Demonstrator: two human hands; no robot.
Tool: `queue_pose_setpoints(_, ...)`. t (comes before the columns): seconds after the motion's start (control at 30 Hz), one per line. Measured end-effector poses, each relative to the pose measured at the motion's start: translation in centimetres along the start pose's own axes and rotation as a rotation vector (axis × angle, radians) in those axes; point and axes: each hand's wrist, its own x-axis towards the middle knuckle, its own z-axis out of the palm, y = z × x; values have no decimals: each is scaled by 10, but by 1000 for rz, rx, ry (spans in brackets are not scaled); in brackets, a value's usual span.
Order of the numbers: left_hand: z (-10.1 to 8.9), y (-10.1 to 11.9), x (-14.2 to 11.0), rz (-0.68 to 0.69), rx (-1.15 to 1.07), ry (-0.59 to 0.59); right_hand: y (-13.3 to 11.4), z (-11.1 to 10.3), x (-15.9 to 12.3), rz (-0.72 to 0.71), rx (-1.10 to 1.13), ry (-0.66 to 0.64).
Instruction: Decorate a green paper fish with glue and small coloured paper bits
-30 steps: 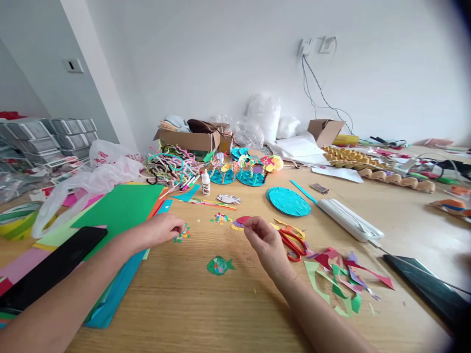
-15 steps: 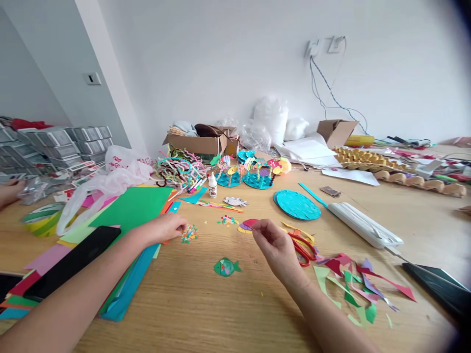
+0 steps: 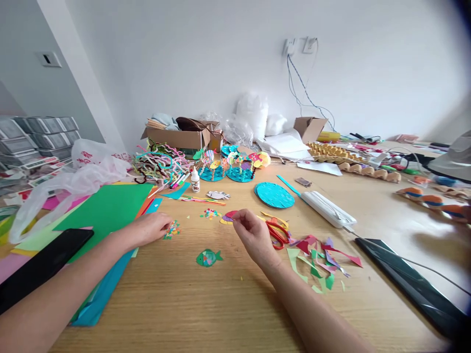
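Observation:
My left hand [image 3: 149, 229] is closed in a pinch at the edge of a pile of small colored paper bits [image 3: 172, 230]; what lies between its fingertips is too small to see. My right hand [image 3: 253, 236] is also pinched, beside red, purple and yellow paper pieces [image 3: 225, 219], and I cannot make out anything in it. Between and below the hands lies a green paper fish [image 3: 209, 258] with colored bits on its body. A second heap of paper bits [image 3: 211, 213] sits farther back. Red-handled scissors [image 3: 278, 234] rest just right of my right hand.
Stacked colored paper [image 3: 110, 208] and a black phone [image 3: 47, 260] lie left. Behind stand a glue bottle [image 3: 195, 181] and fish decorations on blue discs [image 3: 239, 171]. Rightward are a blue disc [image 3: 274, 195], a white power strip [image 3: 327, 208], paper scraps [image 3: 320, 260] and a dark tablet [image 3: 408, 284].
The view has turned to the right, so the table things sit farther left. A painted egg-carton strip has come into view at the right. Both hands keep their pinched pose over the same spots.

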Motion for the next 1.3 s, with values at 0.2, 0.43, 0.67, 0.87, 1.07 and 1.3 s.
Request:
queue_pose_setpoints(0.2, 5, -4, 1, 9, -19, 11, 2, 0, -1, -13, -20, -5)
queue_pose_setpoints(0.43, 7, -13, 2, 19, -39, -47, 3, 0, -2, -38, -52, -22)
queue_pose_setpoints(0.67, 5, -18, 1, 10, -49, -63, -3, -1, -1, -54, -74, -37)
queue_pose_setpoints(0.87, 4, -14, -2, 23, -25, -79, -4, -1, -1, -84, -120, -42)
queue_pose_setpoints(1.07, 3, -14, -3, 34, -13, -90, -6, -1, -2, -84, -133, -56)
queue_pose_setpoints(1.3, 6, -14, -1, 17, -15, -86, -2, 0, -3, -83, -103, -66)
